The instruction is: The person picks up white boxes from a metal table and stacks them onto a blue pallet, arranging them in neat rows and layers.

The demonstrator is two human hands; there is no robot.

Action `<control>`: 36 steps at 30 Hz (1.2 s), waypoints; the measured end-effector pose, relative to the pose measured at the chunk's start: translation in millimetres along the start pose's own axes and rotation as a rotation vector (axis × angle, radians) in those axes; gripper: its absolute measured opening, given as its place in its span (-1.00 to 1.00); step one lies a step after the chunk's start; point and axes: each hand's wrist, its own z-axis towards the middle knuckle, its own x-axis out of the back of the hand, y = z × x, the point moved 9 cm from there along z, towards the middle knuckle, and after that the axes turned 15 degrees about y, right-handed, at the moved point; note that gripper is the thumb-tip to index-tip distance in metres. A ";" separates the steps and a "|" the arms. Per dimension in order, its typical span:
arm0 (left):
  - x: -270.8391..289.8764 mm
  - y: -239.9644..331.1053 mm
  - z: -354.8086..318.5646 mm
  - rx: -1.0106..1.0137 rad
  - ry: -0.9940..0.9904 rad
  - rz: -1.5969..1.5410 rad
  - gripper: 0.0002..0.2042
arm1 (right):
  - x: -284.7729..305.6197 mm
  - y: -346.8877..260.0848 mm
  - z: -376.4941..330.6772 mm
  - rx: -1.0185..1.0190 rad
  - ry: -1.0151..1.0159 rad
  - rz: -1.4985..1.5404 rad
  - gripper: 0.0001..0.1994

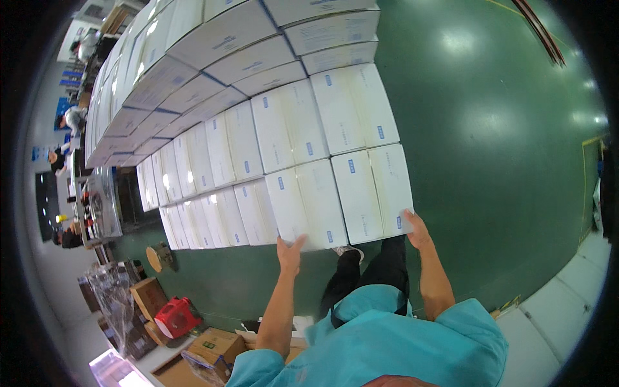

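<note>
Two white boxes sit side by side at the near edge of a big stack of white boxes (pixel 258 129). The left white box (pixel 307 205) has small blue marks on its top, and so does the right white box (pixel 372 193). They touch each other along one long side.

The left hand (pixel 290 253) is on the near edge of the left white box, at its near left corner. The fingers are bent over the edge and press on the box. The right hand (pixel 418 231) is on the near right corner of the right white box. Its fingers are flat on the box side (the thumb side is hard to see). Both hands hold on to the boxes from the two outer sides.

The person wears a light blue coat (pixel 400 342) and dark trousers (pixel 374 271).

Behind the two boxes, more white boxes lie in neat rows, and taller rows stand at the far end of the stack. To the right is a shiny green floor (pixel 490 129). At the lower left, past the stack, there are brown cardboard boxes (pixel 216 345) and a red thing (pixel 175 317) on the floor. Far off at the left edge, other people (pixel 72 119) are at work.
</note>
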 end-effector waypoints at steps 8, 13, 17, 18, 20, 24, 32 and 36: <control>6.1 24.1 0.1 -0.174 0.103 0.414 -0.16 | -1.8 -4.3 16.0 -0.024 -0.104 -0.253 -0.12; -69.4 82.5 -64.3 -0.577 0.179 0.769 -0.02 | -18.5 -47.9 53.4 0.047 -0.113 -0.364 -0.11; -133.2 95.5 -99.7 -0.585 0.108 0.899 0.13 | -81.4 -133.3 91.1 0.174 -0.127 -0.234 -0.26; -136.7 93.7 -97.1 -0.584 0.124 0.902 0.16 | -93.1 -158.1 97.2 0.222 -0.079 -0.241 -0.29; -140.2 90.1 -95.5 -0.560 0.132 0.899 0.20 | -110.9 -185.3 120.2 0.217 -0.001 -0.360 -0.32; -140.1 88.9 -90.6 -0.549 0.145 0.889 0.23 | -129.5 -172.4 167.7 0.124 0.032 -0.284 -0.33; -134.0 90.1 -93.4 -0.497 0.124 0.827 0.18 | -135.5 -167.5 175.3 0.056 -0.036 -0.216 -0.34; -132.1 92.0 -92.4 -0.507 0.118 0.826 0.16 | -118.8 -165.9 169.5 0.014 0.016 -0.447 -0.29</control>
